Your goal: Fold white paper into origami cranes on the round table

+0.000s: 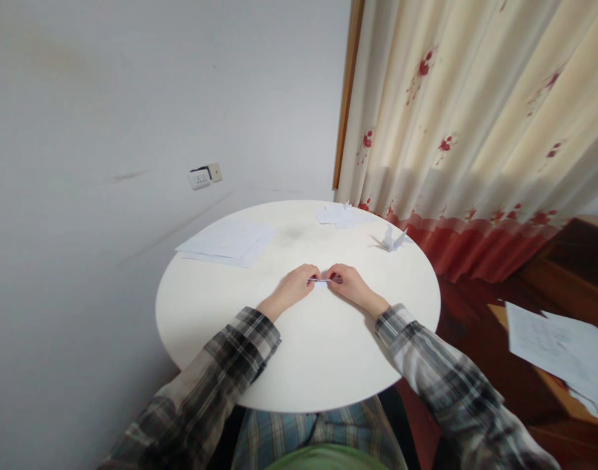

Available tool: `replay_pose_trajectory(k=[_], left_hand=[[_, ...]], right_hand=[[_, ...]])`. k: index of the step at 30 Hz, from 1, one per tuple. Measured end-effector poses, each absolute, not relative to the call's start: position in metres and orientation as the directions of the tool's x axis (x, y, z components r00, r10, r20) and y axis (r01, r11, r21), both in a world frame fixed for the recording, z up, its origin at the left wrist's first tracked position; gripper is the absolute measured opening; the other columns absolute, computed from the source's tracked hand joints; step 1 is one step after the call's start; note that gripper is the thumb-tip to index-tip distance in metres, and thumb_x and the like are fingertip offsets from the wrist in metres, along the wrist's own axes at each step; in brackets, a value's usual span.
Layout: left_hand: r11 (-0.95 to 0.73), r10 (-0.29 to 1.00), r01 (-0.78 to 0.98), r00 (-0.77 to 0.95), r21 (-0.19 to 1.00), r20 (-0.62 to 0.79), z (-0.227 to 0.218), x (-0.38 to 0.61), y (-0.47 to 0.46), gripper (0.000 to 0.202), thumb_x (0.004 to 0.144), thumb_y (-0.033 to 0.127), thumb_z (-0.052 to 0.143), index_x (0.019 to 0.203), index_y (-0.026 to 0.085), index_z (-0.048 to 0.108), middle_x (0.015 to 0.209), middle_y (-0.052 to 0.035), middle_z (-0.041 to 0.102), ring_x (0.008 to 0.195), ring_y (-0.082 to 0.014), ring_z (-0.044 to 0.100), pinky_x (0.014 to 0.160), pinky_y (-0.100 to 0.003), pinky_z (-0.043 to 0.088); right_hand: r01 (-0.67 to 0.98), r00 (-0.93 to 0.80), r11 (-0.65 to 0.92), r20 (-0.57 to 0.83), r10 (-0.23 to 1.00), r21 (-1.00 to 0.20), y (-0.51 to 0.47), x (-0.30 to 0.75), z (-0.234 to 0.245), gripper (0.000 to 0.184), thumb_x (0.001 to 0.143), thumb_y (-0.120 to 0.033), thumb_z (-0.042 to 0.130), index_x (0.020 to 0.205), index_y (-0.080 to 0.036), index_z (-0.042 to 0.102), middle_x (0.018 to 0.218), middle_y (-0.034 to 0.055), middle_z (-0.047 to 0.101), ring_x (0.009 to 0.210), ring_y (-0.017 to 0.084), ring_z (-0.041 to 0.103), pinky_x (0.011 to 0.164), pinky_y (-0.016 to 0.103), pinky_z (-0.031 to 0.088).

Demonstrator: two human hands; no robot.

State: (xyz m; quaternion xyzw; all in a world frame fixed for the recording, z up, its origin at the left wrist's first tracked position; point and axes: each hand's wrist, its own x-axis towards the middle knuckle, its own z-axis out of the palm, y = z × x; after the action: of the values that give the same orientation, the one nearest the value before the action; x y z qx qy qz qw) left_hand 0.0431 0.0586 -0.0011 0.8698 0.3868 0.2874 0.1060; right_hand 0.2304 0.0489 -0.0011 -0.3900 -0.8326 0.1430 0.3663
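Observation:
A small piece of folded white paper [320, 281] spans the gap between my two hands, just above the middle of the table. My left hand [303, 279] pinches its left end, and my right hand [346, 282] grips its right end. Most of the paper is hidden by my fingers, so its folds are hard to make out. Beyond my right hand, a folded white paper crane [391, 240] stands near the table's right edge.
The round white table [205, 313] stands against the wall. A stack of white sheets [225, 241] lies at its left, and paper scraps [339, 215] at the back. A curtain [456, 130] hangs behind on the right. More papers [558, 346] rest on a wooden surface at far right.

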Motion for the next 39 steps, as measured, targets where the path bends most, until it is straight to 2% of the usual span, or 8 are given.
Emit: replay_pose_trajectory(k=[10, 32, 39], left_hand=[[-0.711, 0.702, 0.575, 0.55, 0.405, 0.452, -0.004, 0.0422, 0.0604, 0.033, 0.066, -0.001, 0.039, 0.08, 0.019, 0.061, 0.084, -0.0015, 0.062, 0.085, -0.0149, 0.054, 0.082, -0.029, 0.043], [-0.689, 0.724, 0.577, 0.527, 0.439, 0.445, 0.0007, 0.0432, 0.0566, 0.034, 0.065, 0.0, 0.042, 0.076, 0.019, 0.067, 0.084, -0.0003, 0.067, 0.083, -0.0135, 0.058, 0.079, -0.027, 0.045], [-0.72, 0.693, 0.561, 0.548, 0.408, 0.469, 0.0022, 0.0439, 0.0569, 0.03, 0.066, 0.0, 0.042, 0.071, 0.019, 0.065, 0.081, -0.0003, 0.065, 0.083, -0.0135, 0.055, 0.079, -0.027, 0.044]], right_hand=[[0.537, -0.433, 0.672, 0.517, 0.738, -0.51, 0.0522, 0.2312, -0.0048, 0.032, 0.059, 0.001, 0.044, 0.079, -0.018, 0.06, 0.075, 0.0009, 0.058, 0.07, 0.013, 0.051, 0.067, 0.024, 0.039], [0.519, -0.45, 0.682, 0.514, 0.73, -0.515, 0.0549, 0.2316, -0.0081, 0.028, 0.059, 0.0, 0.044, 0.072, -0.017, 0.061, 0.075, 0.0013, 0.061, 0.072, 0.012, 0.053, 0.069, 0.023, 0.04], [0.542, -0.451, 0.662, 0.487, 0.748, -0.517, 0.0533, 0.2308, -0.0061, 0.026, 0.058, -0.001, 0.045, 0.072, -0.017, 0.061, 0.076, 0.0013, 0.061, 0.073, 0.013, 0.053, 0.07, 0.024, 0.04]])
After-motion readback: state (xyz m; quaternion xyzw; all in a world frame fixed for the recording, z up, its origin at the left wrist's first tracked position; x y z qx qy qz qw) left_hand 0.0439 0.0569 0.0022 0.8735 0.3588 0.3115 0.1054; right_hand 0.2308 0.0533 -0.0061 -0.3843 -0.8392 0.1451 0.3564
